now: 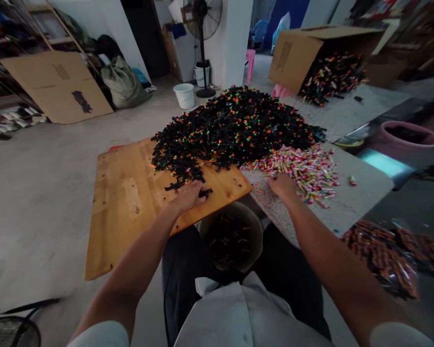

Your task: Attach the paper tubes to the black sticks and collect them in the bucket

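My left hand (188,195) lies knuckles up on the wooden board (126,202), fingers curled over a small black piece (204,192) at the near edge of a big heap of black parts with orange and green tips (235,125). My right hand (282,185) rests on the speckled table (350,193) at the near edge of a pile of small pink and yellow pieces (304,166); its fingers are bent into the pile and what they hold is hidden. Between my knees sits a round bucket (231,238) with dark parts inside.
A tipped cardboard box (304,50) spills more coloured parts at the back right. A clear bag of orange and black pieces (386,255) lies at my right. A pink basin (410,135), a white bucket (184,95), a standing fan (202,29) and flat cardboard (58,84) stand around.
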The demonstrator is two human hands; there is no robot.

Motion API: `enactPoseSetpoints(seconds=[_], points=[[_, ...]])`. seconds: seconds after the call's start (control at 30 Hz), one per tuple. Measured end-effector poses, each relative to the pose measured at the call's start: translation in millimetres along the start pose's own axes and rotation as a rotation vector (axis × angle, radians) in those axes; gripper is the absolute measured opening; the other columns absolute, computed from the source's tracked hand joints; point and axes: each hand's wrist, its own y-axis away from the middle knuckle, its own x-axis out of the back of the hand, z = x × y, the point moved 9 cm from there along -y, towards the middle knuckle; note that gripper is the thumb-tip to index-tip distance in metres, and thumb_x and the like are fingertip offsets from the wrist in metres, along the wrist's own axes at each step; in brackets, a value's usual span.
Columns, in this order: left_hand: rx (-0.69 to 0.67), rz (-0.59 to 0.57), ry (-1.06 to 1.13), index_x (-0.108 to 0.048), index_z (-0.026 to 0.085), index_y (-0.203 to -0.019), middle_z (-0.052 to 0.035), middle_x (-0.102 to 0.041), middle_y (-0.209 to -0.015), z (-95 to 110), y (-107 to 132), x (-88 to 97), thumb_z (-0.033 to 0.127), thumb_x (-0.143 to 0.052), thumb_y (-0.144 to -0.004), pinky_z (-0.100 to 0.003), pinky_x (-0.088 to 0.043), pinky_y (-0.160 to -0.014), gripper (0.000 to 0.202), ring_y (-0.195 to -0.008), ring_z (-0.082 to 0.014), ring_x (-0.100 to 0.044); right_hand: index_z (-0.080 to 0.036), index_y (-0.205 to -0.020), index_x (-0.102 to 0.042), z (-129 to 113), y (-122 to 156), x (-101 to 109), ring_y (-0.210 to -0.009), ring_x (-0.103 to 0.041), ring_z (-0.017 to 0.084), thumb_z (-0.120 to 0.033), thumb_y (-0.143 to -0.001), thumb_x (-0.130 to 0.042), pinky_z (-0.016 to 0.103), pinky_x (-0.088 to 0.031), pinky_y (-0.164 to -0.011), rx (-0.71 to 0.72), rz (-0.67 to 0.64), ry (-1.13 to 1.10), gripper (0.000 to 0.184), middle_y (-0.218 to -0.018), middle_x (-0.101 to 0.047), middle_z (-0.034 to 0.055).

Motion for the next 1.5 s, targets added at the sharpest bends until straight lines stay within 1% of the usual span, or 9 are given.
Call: enactPoseSetpoints(seconds=[0.13,0.3,0.57,0.73,0.9,1.13,1.33,1.43,1.5], points=[[0.016,-0.02,0.162,-0.069,0.021,-0.125,-0.0111,-0.074,-0.12,11,-1,-6.4,0.022,-0.067,-0.082,-0.04,-0.054,-0.096,0.043,-0.105,-0.0272,-0.07,-0.016,-0.11,-0.071,-43,53,-14,-0.072,-0.072,0.021,-0.04,-0.097,-0.062,0.03,-0.055,-0.068,0.25,-0.11,-0.48,0.029,-0.085,-0.077,0.0094],[0.092,-0.154,0.72,-0.066,0.017,-0.132,-0.0088,-0.076,-0.099,44,8,-29.3,0.033,-0.064,-0.09,-0.027,-0.056,-0.059,0.045,-0.07,-0.0183,-0.071,-0.02,-0.109,-0.074,-100,121,-25,-0.053,-0.058,0.014,-0.056,-0.092,-0.067,0.025,-0.048,-0.053,0.468,-0.448,-0.917,0.04,-0.065,-0.066,-0.0015],[0.017,-0.269,0.902,-0.058,0.019,-0.145,-0.0068,-0.074,-0.09,89,24,-28.8,0.061,-0.05,-0.103,-0.019,-0.042,-0.045,0.06,-0.054,-0.0104,-0.063,-0.021,-0.107,-0.078,-114,132,-21,-0.052,-0.056,0.013,-0.054,-0.09,-0.07,0.027,-0.047,-0.054,0.435,-0.527,-1.094,0.038,-0.063,-0.063,-0.0019],[0.005,-0.302,0.854,-0.06,0.017,-0.14,-0.0061,-0.074,-0.089,91,27,-27.9,0.063,-0.048,-0.103,-0.018,-0.043,-0.047,0.06,-0.051,-0.0083,-0.059,-0.02,-0.105,-0.077,-115,136,-14,-0.052,-0.056,0.013,-0.05,-0.092,-0.069,0.027,-0.046,-0.054,0.481,-0.522,-1.095,0.034,-0.063,-0.062,-0.0023],[-0.064,-0.278,0.72,-0.071,0.016,-0.108,-0.0021,-0.07,-0.077,100,28,-17.6,0.059,-0.051,-0.102,-0.02,-0.04,-0.047,0.047,-0.047,-0.0076,-0.052,-0.02,-0.098,-0.074,-119,137,-10,-0.049,-0.054,0.012,-0.045,-0.096,-0.064,0.026,-0.042,-0.051,0.526,-0.543,-1.022,0.028,-0.061,-0.061,-0.0028],[0.047,-0.498,0.922,-0.068,0.018,-0.103,-0.0041,-0.073,-0.075,99,39,-33.5,0.061,-0.059,-0.097,-0.021,-0.04,-0.044,0.045,-0.042,-0.0088,-0.053,-0.021,-0.098,-0.073,-127,145,-1,-0.058,-0.054,0.012,-0.044,-0.093,-0.066,0.024,-0.041,-0.053,0.543,-0.508,-1.012,0.024,-0.078,-0.07,0.0005],[-0.017,-0.746,0.694,-0.074,0.022,-0.108,-0.0064,-0.078,-0.09,103,48,-56.5,0.063,-0.065,-0.092,-0.023,-0.049,-0.054,0.045,-0.069,-0.0183,-0.072,-0.019,-0.095,-0.073,-115,161,-33,-0.05,-0.048,0.01,-0.047,-0.093,-0.065,0.022,-0.035,-0.048,0.566,-0.84,-0.854,0.028,-0.062,-0.061,-0.0037],[-0.056,-0.493,0.472,-0.076,0.023,-0.108,-0.0063,-0.078,-0.098,79,29,-30.1,0.058,-0.06,-0.096,-0.026,-0.054,-0.069,0.041,-0.084,-0.0214,-0.072,-0.019,-0.103,-0.075,-92,150,-46,-0.049,-0.055,0.012,-0.047,-0.093,-0.066,0.023,-0.04,-0.049,0.56,-0.896,-0.634,0.031,-0.068,-0.069,-0.0004],[0.035,-0.167,0.288,-0.076,0.022,-0.108,-0.0081,-0.077,-0.106,42,15,5.5,0.052,-0.052,-0.101,-0.032,-0.055,-0.085,0.039,-0.097,-0.0246,-0.07,-0.018,-0.105,-0.076,-72,116,-37,-0.055,-0.062,0.016,-0.044,-0.097,-0.06,0.025,-0.045,-0.054,0.496,-0.665,-0.509,0.031,-0.072,-0.072,0.0029]])
